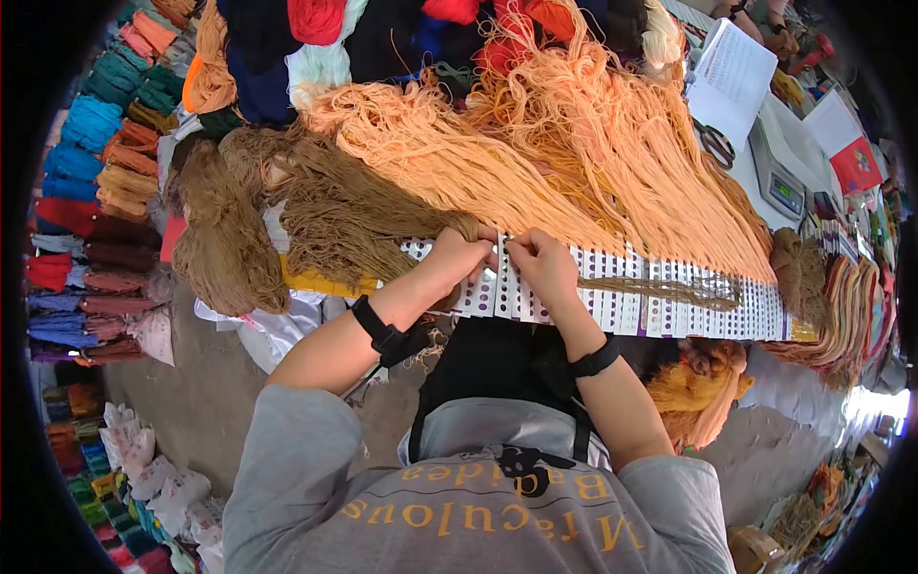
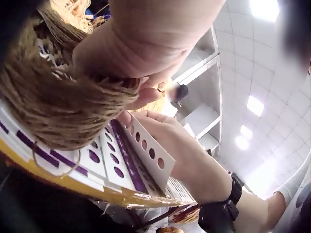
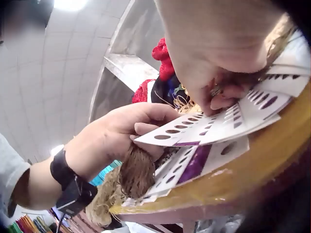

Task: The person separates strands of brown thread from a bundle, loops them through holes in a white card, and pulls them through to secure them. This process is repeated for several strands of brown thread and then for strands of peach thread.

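Observation:
In the head view my left hand [image 1: 464, 256] and right hand [image 1: 542, 270] work close together over a row of white punched cards [image 1: 612, 311]. My left hand grips a brown thread bundle [image 2: 63, 102], which hangs below its palm in the wrist views. One punched card [image 3: 177, 130] is tilted up from the others; the left fingers touch one end of it. Fingers of my right hand [image 3: 218, 63] pinch the same card farther along. Brown strands [image 1: 669, 289] lie across the cards to the right of that hand.
Peach threads [image 1: 631, 153] spread behind the cards, with more brown hanks [image 1: 225, 230] at left. At right are scissors [image 1: 714, 145], a digital scale [image 1: 779, 187] and a paper booklet [image 1: 732, 77]. A yellow edge [image 3: 214, 187] runs under the cards.

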